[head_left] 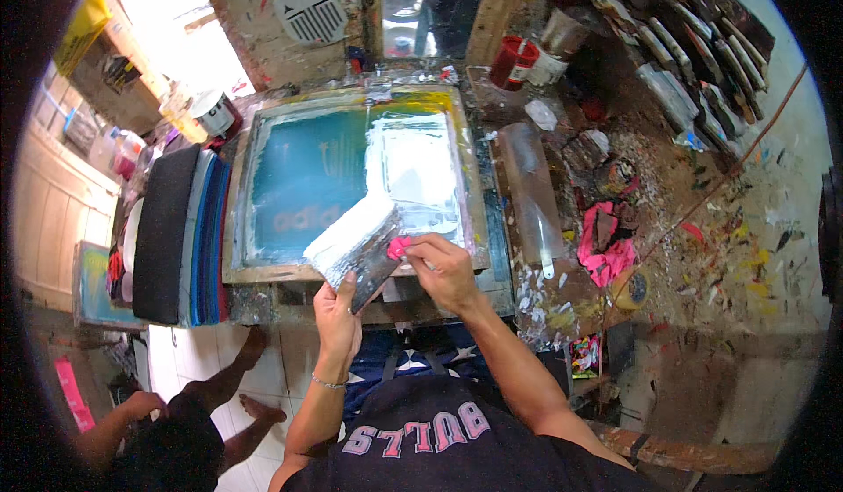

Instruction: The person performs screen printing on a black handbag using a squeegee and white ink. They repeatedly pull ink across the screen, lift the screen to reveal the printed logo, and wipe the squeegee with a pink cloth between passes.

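My left hand (339, 314) grips the lower end of a dark-handled squeegee (372, 264), its thumb across the face. Thick white ink coats the squeegee's far edge, and it is tilted over the near side of a screen printing frame (279, 273). Pinched in my right hand (445, 270) is a small bright pink rag (399, 247), held against the squeegee's right side. The frame's mesh is teal on the left, with faint marks. A broad patch of white ink (421, 167) covers its right part, with yellow smears along the far edge.
Folded dark fabrics (180, 237) are stacked left of the frame. To the right lie a long flat squeegee (527, 189) and a pink cloth (604, 244). A red tub (514, 63) stands behind, and more squeegees (702, 61) hang on the wall. Another person (176, 430) is at lower left.
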`<action>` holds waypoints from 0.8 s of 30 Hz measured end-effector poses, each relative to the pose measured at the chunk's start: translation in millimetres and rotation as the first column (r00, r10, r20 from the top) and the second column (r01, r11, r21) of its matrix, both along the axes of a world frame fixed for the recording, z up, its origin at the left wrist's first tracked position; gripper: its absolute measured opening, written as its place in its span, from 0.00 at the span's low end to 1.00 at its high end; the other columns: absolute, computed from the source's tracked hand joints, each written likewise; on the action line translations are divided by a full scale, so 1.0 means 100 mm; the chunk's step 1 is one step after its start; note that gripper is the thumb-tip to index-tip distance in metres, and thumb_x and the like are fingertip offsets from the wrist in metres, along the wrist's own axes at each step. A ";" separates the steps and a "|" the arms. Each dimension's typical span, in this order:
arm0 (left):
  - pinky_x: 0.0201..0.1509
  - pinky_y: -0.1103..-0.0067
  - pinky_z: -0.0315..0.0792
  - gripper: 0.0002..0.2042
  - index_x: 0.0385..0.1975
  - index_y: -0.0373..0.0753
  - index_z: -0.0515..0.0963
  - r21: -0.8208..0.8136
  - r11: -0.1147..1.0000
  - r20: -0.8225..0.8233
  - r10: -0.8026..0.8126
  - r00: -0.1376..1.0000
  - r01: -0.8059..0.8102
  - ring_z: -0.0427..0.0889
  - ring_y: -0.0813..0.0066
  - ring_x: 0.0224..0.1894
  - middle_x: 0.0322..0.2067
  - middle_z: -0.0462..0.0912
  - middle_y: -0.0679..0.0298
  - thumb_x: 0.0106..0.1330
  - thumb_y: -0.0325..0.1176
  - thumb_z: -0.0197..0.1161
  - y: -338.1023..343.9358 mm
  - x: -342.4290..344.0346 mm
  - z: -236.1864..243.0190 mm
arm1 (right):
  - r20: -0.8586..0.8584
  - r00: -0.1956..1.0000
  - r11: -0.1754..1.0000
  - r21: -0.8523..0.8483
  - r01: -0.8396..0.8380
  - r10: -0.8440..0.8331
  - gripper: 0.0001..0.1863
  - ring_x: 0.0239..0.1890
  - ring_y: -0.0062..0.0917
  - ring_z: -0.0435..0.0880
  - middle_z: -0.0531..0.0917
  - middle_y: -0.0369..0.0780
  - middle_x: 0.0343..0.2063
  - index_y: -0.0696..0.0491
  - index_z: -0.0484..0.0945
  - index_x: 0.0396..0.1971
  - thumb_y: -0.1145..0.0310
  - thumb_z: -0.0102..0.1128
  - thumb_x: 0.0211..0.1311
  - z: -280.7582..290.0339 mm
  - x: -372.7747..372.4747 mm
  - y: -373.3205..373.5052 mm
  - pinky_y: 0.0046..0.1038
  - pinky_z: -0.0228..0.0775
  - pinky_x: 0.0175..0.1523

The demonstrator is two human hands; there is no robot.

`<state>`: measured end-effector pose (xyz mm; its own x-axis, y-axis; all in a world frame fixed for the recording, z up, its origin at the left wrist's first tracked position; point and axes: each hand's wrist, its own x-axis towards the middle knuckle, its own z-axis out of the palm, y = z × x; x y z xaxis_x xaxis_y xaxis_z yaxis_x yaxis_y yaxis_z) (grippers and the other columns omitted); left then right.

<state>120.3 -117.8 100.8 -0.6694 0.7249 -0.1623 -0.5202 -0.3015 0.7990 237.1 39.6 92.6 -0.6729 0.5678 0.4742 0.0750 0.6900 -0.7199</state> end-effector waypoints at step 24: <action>0.49 0.80 0.72 0.18 0.50 0.26 0.77 -0.294 0.951 -0.524 -0.076 0.848 -0.097 0.76 0.82 0.44 0.43 0.85 0.63 0.75 0.38 0.61 -0.06 0.03 -0.06 | -0.004 0.976 0.886 -0.420 0.196 -0.218 0.11 0.36 0.17 0.86 0.90 0.40 0.35 0.60 0.86 0.46 0.77 0.63 0.65 0.25 -0.52 0.35 0.21 0.78 0.42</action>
<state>123.0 -124.3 95.0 -0.7228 0.6910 0.0079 0.0041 -0.0071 1.0000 185.4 74.4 117.8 -0.5004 0.8436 0.1945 0.1399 0.3005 -0.9435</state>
